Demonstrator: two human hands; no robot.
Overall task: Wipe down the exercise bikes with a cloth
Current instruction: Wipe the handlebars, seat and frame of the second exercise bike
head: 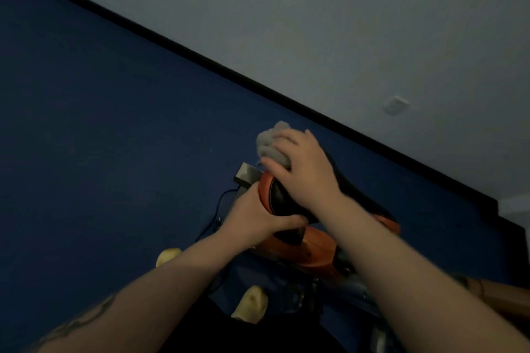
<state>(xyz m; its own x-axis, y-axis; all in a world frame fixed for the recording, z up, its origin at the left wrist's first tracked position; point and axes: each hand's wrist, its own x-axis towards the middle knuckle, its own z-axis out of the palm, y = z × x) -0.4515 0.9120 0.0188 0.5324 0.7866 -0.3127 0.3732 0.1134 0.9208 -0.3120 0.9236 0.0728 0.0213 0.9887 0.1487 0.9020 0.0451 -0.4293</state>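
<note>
The grey cloth (271, 143) is bunched on the far end of the bike saddle (282, 200), a black seat edged in orange. The right hand (301, 163) presses the cloth down onto the saddle, fingers curled over the wad. The left hand (258, 215) grips the saddle's near left edge, thumb wrapped across the black top. Below the saddle sits the orange bike frame (312, 252). Left of the saddle a black cable (220, 203) trails across the blue floor (114, 123). Beyond the saddle, a black skirting (200, 59) meets the pale wall (344, 23).
</note>
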